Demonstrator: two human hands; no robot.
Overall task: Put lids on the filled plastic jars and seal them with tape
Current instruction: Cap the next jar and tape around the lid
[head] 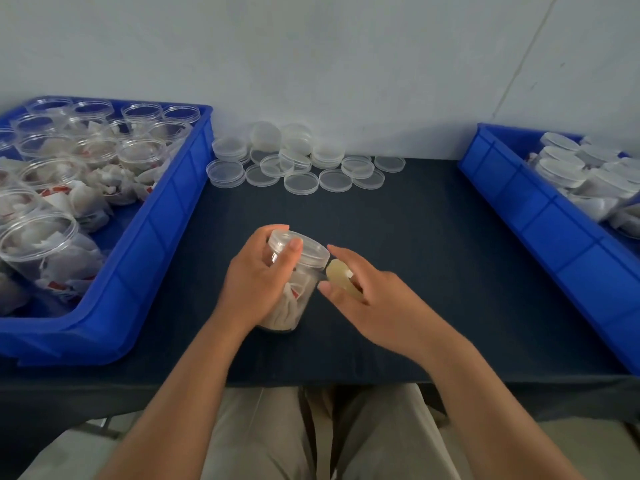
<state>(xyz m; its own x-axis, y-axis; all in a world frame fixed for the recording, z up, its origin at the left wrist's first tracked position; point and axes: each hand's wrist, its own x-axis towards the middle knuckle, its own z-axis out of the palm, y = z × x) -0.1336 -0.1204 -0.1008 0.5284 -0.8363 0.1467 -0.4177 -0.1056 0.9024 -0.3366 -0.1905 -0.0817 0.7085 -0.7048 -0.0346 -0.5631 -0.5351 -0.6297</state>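
Left hand (256, 282) curled round a clear plastic jar (294, 306), gripping its left side, one fingertip up on the rim of the lid (304, 249). Lid seated on the jar mouth. Jar at table (433, 271) centre, near edge side, top leaning slightly far-right; base down at the cloth, contact not clear. Filled with white sachets, bit of red print showing.

Right hand (374, 303) holding a yellowish tape roll (341, 277), pinched between thumb and fingers, forefinger stretched out toward the lid. Roll just beside the jar's right side, under the lid rim; touching or not, can't tell. No loose tape end visible.

Left: blue bin (156, 265) with open filled jars (38, 244), no lids on, some upright, some tipped over, loose sachets between them.

Far centre, against the wall: heap of loose clear lids (301, 183), some stacked, some single, most rim-up.

Right: second blue bin (540, 216), partly cut off by the frame, holding lidded jars (561, 164) packed close together.

Dark cloth over the table. Bare forearms in from the near edge, light trousers below.
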